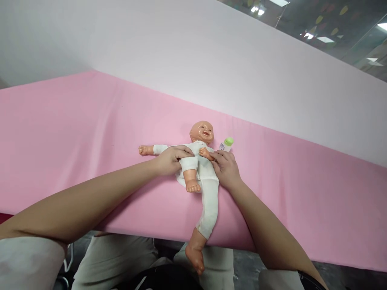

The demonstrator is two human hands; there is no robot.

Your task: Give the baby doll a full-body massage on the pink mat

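Observation:
A baby doll [208, 171] with a white cloth body lies on its back on the pink cloth, its head toward the wall. My left hand [171, 160] is closed around the doll's bent leg [190, 163], which is folded up over its belly. With the fingers of my right hand [226, 167] I grip the doll's arm near its small hand [205, 153], bent across the chest. Its other arm [160, 149] stretches out to the left. The second leg [210, 205] hangs down past the table's front edge.
A small bottle with a green cap [229, 141] lies just beyond my right hand. Pink cloth [121, 117] covers the table, which meets a white wall [181, 52] at the back. My legs [115, 257] are below the front edge.

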